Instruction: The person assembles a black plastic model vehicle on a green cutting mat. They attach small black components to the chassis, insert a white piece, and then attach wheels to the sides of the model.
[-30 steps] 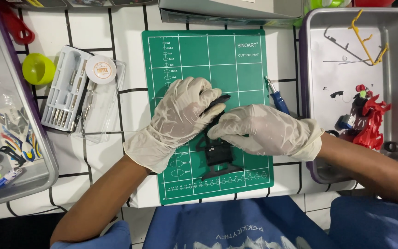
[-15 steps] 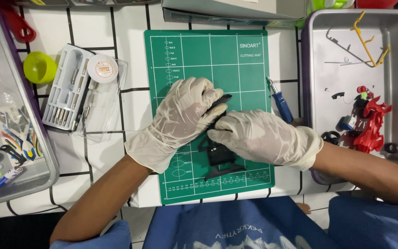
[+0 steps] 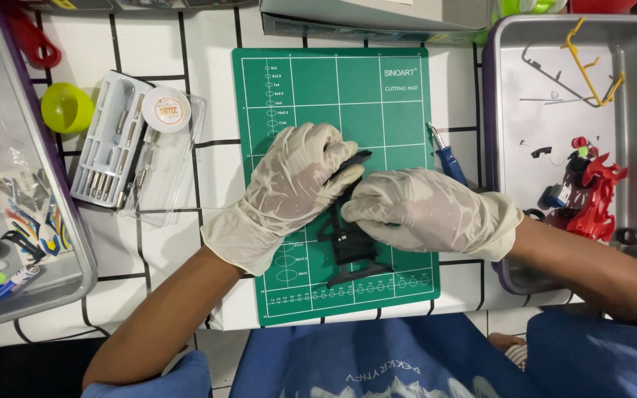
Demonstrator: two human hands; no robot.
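Left hand (image 3: 289,188) and right hand (image 3: 422,210) both pinching black plastic part (image 3: 348,239) over green cutting mat (image 3: 296,88); long axis apparently near-to-far, mostly hidden.

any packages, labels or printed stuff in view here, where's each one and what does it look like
Cutting mat: centre of the table under both hands, green rectangle with white grid and white lettering in its top right corner.
Round tin: on the clear tool case left of the mat, white lid with an orange label.
Box: top edge behind the mat, flat, grey.
Plastic bag: in the left tray, clear, with colourful printed sheets beside it.
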